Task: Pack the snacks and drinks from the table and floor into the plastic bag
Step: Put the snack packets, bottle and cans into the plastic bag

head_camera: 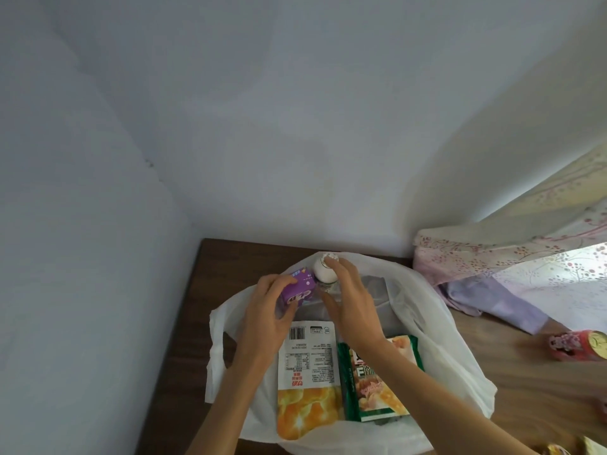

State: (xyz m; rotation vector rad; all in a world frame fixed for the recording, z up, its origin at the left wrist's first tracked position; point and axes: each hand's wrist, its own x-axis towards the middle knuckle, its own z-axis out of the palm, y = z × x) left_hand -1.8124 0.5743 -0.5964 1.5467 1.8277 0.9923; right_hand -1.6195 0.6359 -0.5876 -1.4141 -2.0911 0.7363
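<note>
Your left hand (266, 311) grips the carton (67, 294) and your right hand (349, 302) clasps the bottle (323, 274) at twelve o'clock in the bag (443, 343), orange pack (305, 392) and green pack (377, 385) at six.

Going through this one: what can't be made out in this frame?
Head view:
- white bottle: lower part hidden by right hand and purple carton, which left hand holds.
- red package: cut off by right edge.
- yellow wrappers: cut off at bottom edge.
- small print on orange snack pack: too small, blurred.
- floor: out of view.
</note>
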